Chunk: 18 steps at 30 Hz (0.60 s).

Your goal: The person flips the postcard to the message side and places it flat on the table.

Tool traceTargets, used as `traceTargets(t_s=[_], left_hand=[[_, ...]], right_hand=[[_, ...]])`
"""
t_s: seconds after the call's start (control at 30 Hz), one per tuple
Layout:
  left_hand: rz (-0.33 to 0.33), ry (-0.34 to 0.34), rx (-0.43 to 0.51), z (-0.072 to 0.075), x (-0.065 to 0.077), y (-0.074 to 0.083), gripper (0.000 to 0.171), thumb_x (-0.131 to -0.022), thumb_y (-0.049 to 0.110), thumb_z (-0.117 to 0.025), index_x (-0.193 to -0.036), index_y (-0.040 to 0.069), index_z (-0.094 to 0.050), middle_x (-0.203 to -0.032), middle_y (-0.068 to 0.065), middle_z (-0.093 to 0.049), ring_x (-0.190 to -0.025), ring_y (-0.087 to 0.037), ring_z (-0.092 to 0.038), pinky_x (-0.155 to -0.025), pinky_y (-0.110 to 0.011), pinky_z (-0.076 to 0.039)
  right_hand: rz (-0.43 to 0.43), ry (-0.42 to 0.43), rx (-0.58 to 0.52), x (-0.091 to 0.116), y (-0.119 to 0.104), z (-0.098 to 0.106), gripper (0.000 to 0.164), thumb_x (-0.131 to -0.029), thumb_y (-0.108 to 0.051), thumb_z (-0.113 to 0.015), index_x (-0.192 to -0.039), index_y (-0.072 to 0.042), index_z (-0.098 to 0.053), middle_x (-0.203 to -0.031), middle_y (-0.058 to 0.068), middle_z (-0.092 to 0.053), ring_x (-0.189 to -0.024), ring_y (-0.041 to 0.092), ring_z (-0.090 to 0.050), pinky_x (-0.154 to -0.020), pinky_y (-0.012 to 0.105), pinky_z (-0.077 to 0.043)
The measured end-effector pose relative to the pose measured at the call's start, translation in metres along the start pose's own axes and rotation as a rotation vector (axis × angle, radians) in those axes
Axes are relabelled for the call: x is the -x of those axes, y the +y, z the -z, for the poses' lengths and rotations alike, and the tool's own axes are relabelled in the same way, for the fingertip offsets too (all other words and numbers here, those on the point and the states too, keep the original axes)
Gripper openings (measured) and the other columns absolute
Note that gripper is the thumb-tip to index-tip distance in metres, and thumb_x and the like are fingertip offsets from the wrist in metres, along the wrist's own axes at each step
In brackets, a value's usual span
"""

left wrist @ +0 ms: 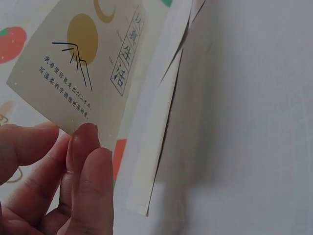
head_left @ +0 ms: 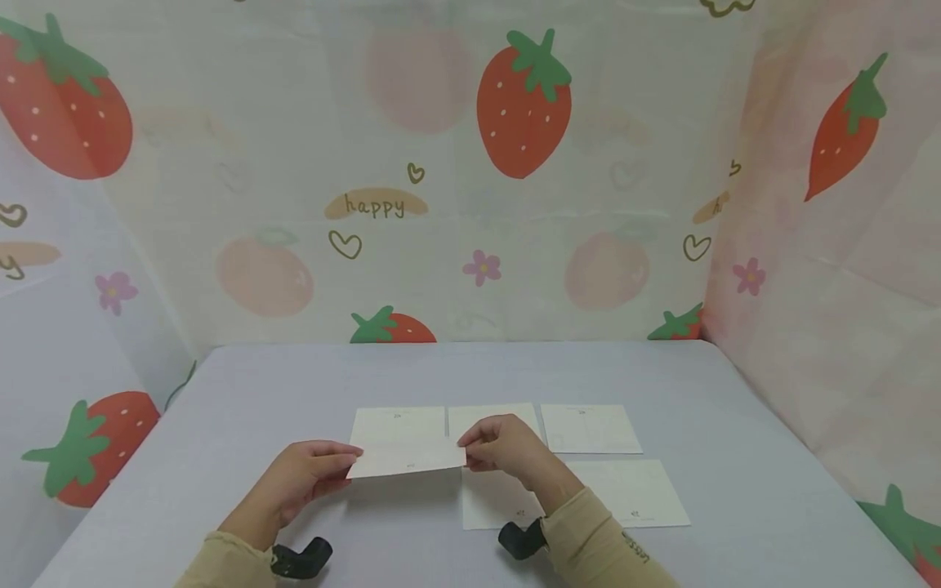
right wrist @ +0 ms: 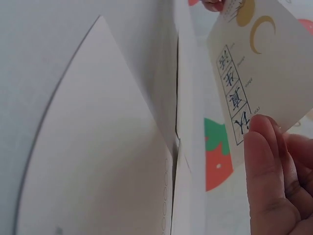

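Between them, my two hands hold one cream card (head_left: 408, 459) by its short ends, raised above the table. My left hand (head_left: 309, 478) pinches its left end between thumb and fingers, and my right hand (head_left: 503, 449) pinches the right end. The card's underside (left wrist: 83, 63), in the left wrist view, carries a yellow disc, a crescent, black line drawing and Chinese characters. Several similar cards lie on the table in rows: one at the back left (head_left: 397, 423), one at the back right (head_left: 590, 429), one at the front right (head_left: 635, 494). My right hand partly covers two others.
The cards lie on a white-covered table (head_left: 257, 392). A cloth backdrop (head_left: 515, 212) with strawberries and flowers stands behind and at both sides. Black curved wrist pieces (head_left: 303, 559) show by both sleeves.
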<state>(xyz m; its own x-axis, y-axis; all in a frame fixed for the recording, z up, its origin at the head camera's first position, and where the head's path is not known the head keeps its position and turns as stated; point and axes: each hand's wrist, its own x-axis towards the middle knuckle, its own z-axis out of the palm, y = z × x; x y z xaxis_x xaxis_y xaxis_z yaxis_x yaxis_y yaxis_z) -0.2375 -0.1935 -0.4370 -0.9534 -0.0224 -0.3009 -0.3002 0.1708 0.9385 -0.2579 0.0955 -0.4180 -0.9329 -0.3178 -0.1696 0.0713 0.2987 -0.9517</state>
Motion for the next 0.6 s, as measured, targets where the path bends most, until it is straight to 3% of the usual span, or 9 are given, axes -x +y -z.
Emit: traceTargets(t_s=[0.27, 0.6], left_hand=[[-0.041, -0.020, 0.008, -0.0015, 0.0002, -0.0004, 0.027, -0.081, 0.010, -0.067, -0.106, 0.000, -0.063, -0.097, -0.008, -0.065, -0.079, -0.018, -0.062, -0.070, -0.030, -0.054], [-0.049, -0.027, 0.066, -0.0021, 0.0000, 0.0002, 0.046, -0.081, 0.004, -0.066, -0.125, 0.000, -0.051, -0.088, -0.009, -0.066, -0.075, -0.019, -0.063, -0.069, -0.030, -0.054]], right_hand=[[0.004, 0.021, 0.022, -0.0005, 0.0018, 0.0002, 0.006, -0.082, -0.004, -0.065, -0.087, -0.001, -0.066, -0.075, 0.007, -0.064, -0.067, 0.017, -0.063, -0.066, 0.031, -0.055], [0.017, 0.038, 0.023, 0.0006, 0.0034, -0.0032, 0.012, -0.079, 0.001, -0.066, -0.089, 0.002, -0.059, -0.076, 0.009, -0.064, -0.067, 0.018, -0.064, -0.064, 0.032, -0.055]])
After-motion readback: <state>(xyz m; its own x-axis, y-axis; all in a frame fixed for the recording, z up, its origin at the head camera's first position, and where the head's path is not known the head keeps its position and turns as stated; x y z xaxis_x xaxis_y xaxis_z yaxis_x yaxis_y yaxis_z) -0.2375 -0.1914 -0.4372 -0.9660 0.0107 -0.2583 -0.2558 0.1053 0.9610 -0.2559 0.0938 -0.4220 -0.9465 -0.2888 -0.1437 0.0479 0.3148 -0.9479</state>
